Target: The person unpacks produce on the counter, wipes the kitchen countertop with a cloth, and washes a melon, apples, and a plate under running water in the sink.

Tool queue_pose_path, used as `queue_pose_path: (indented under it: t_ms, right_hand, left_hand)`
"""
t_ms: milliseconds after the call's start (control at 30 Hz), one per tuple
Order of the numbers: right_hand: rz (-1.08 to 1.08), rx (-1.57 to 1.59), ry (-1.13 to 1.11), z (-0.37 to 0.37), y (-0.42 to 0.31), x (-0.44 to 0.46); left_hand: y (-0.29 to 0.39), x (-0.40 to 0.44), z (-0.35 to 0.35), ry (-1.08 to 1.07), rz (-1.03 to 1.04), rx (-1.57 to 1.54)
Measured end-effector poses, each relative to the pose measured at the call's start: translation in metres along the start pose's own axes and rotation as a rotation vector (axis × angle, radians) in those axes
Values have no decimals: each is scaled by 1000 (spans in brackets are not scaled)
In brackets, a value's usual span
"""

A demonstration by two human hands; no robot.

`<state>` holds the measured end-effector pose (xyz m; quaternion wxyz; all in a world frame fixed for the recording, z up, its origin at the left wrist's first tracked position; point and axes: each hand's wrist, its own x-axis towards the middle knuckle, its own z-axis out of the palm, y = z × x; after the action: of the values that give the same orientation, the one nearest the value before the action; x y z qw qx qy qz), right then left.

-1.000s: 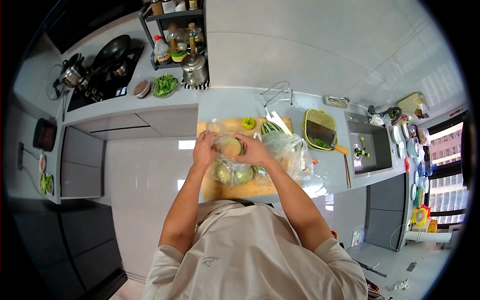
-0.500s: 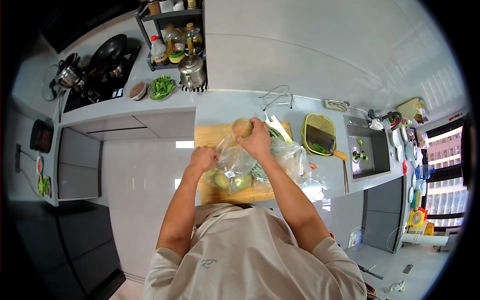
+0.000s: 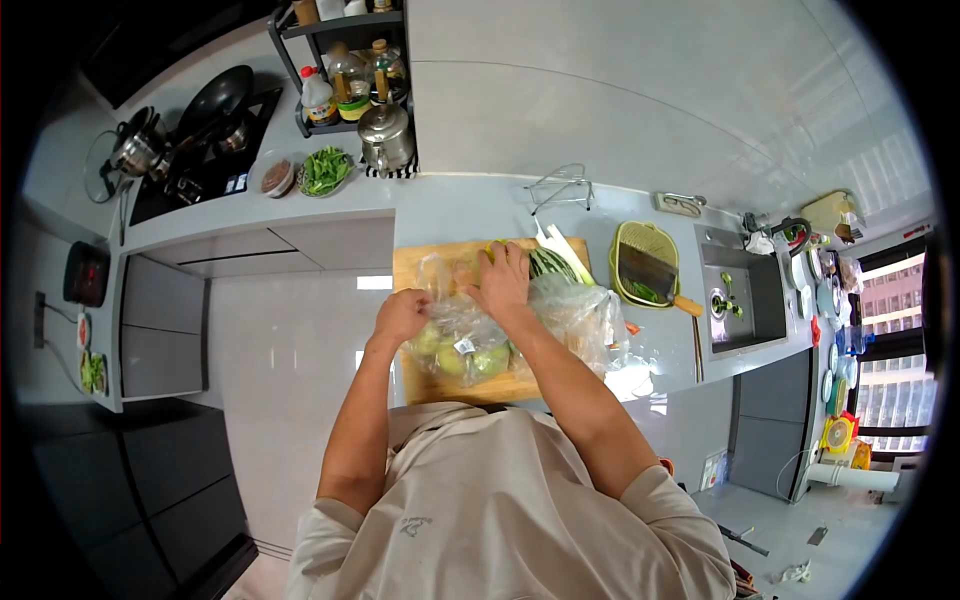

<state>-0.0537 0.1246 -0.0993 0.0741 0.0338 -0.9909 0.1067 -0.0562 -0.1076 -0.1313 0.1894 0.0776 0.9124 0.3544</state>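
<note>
A clear plastic bag (image 3: 465, 325) with round green produce (image 3: 490, 360) in it lies on the wooden cutting board (image 3: 408, 262). My left hand (image 3: 403, 314) is closed on the left edge of the bag's mouth. Above the bag, my right hand (image 3: 503, 284) has its fingers curled over a round yellow-green item (image 3: 495, 248), mostly hidden by the hand. A tan round shape shows through the plastic beside its thumb. Right of it lie a striped green vegetable (image 3: 548, 264), white-stemmed scallions (image 3: 563, 250) and a second clear bag (image 3: 590, 318).
A cleaver (image 3: 648, 272) lies across a yellow-green basket (image 3: 618, 245), with chopsticks (image 3: 698, 350) close by. The sink (image 3: 745, 330) is at the right. A wire rack (image 3: 560, 187), a kettle (image 3: 386, 138) and a bowl of greens (image 3: 326, 171) stand farther back.
My right hand has lowered to the bag's mouth; the tan round item it held is no longer raised. A yellow-green item now shows under its fingers. My left hand stays on the bag.
</note>
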Motion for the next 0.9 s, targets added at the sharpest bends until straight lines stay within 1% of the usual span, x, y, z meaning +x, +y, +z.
queue_pose_path:
  t_ms: [33,100,133,167,200,233,267,300,333,367,400,433,467,500,533,567,600,633,667,733,767,833,867,900]
  right_hand:
    - [-7,-1,-1,0,1,0]
    - [21,21,30,-7,7,-5]
    - [41,40,59,-16,10,-8]
    - [40,37,61,-27,17,-13]
    - [63,-23,-53,-44,22,-21]
    - [88,-83,-167,-57,27,-30]
    - [89,-85,-163,-67,28,-36]
    - [63,-125,-235,-74,31,-42]
    - [40,-163,-306,-79,34,-48]
    - [44,-165,-300,-78,40,-53]
    - [40,-18,-253,-76,45,-56]
    - [34,130,-205,-74,49,-59]
    - [34,131,-200,-72,54,-61]
    - [19,238,-111,-77,55,-62]
    - [5,342,-20,-82,56,-62]
    - [8,342,-14,-87,57,-64]
    - [116,382,-89,-101,53,-65]
    - [222,422,-166,-114,50,-67]
    - [222,424,-163,-126,48,-68]
    - [242,477,-295,-150,50,-72]
    - [239,480,-293,-164,51,-75]
    - [182,597,-315,-190,50,-80]
    - [178,599,-315,-193,53,-81]
    - [143,742,-291,-195,57,-80]
  left_hand:
    - [0,-2,0,-1,3,3]
    - [-2,-8,1,177,227,-155]
    - [0,-11,-2,176,230,-156]
    - [1,-13,-6,215,222,-227]
    - [5,-16,-9,254,212,-299]
    - [9,-20,-11,254,215,-300]
    - [14,-23,-13,264,244,-444]
    - [17,-25,-13,273,275,-588]
    - [20,-27,-13,271,281,-588]
    - [23,-29,-14,278,292,-670]
    - [27,-32,-16,285,303,-751]
    - [30,-36,-19,285,307,-749]
    - [33,-39,-23,274,284,-881]
    - [33,-42,-24,260,259,-1013]
    - [34,-43,-26,256,263,-1010]
    - [34,-42,-30,333,260,-1057]
    - [32,-41,-33,412,255,-1103]
    - [34,-44,-40,410,258,-1101]
    - [35,-48,-49,426,269,-1022]
    - [40,-54,-66,469,319,-902]
    - [42,-57,-75,472,321,-899]
    - [50,-68,-95,473,417,-836]
    - [53,-76,-106,449,357,-755]
    - [61,-84,-116,453,357,-753]
